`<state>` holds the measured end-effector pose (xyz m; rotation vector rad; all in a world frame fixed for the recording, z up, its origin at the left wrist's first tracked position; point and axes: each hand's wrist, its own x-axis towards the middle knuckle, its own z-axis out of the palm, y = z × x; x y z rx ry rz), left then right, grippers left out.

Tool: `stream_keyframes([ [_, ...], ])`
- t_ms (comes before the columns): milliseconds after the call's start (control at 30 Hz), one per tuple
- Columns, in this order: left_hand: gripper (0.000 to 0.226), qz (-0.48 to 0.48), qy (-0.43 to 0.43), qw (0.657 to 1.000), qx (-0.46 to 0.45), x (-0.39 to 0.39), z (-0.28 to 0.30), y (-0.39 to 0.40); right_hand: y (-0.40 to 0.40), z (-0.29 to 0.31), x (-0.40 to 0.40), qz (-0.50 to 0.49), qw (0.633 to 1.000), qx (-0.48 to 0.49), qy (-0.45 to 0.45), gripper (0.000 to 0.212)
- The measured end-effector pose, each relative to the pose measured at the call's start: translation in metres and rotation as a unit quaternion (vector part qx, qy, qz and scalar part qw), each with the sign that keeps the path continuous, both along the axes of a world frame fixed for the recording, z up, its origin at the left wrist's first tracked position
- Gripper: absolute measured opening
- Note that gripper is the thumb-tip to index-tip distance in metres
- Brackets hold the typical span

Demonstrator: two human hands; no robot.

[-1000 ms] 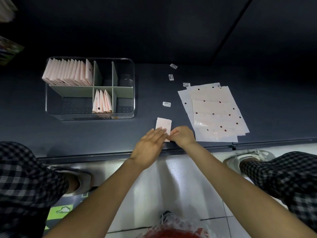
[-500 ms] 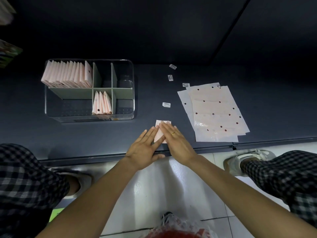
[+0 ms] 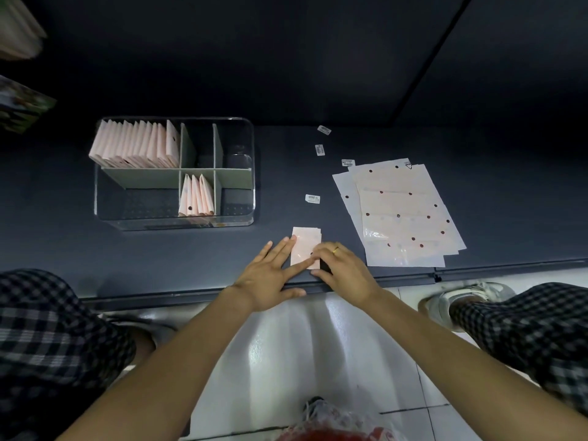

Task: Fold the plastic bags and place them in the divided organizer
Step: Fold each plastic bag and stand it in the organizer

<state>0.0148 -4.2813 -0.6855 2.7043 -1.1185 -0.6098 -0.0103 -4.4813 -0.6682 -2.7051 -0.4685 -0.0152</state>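
Observation:
A small folded pink plastic bag (image 3: 307, 238) lies on the dark surface near its front edge. My left hand (image 3: 270, 275) lies flat, its straight fingers pressing the bag's left side. My right hand (image 3: 346, 272), wearing a ring, has its fingers curled at the bag's lower right edge and pinches it. To the right is a pile of flat dotted bags (image 3: 404, 214). The clear divided organizer (image 3: 253, 186) stands at the left; several folded bags (image 3: 136, 144) fill its back left compartment and three folded bags (image 3: 195, 195) stand in the front middle one.
Small white labels (image 3: 312, 198) lie scattered between the organizer and the flat pile. The dark surface (image 3: 159, 256) ends at a front edge just under my wrists. My knees flank the view, a shoe (image 3: 461, 300) at the right, and a red and white bag (image 3: 334, 428) lies on the floor.
Half a second ago both hands pressed flat on the folded bag. Now my right hand has drawn back to the bag's lower right edge and curled its fingers; the left stays flat.

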Motion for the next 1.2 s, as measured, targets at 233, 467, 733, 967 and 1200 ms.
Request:
stream_keyframes([
  [233, 0.073, 0.094, 0.021, 0.994, -0.049, -0.010, 0.003, -0.010, 0.007, 0.001, -0.002, 0.037, 0.990, -0.083, -0.109, 0.023],
  [467, 0.028, 0.358, 0.021, 0.884, -0.301, -0.002, 0.025, -0.013, 0.014, 0.035, 0.013, -0.088, 0.991, 0.098, -0.008, 0.013],
  [733, 0.014, 0.449, 0.032, 0.803, -0.391, 0.008, 0.066, -0.008, 0.038, 0.077, 0.042, -0.267, 0.925, 0.266, 0.039, 0.010],
  [967, 0.015, 0.300, -0.310, 0.879, -0.202, 0.011, 0.084, 0.024, 0.114, 0.087, 0.035, -0.220, 0.939, 0.236, 0.119, 0.031],
  [1200, 0.027, 0.256, -0.253, 0.897, -0.256, 0.023, 0.072, 0.066, 0.134, 0.094, 0.072, -0.226, 0.942, 0.198, 0.148, 0.042],
])
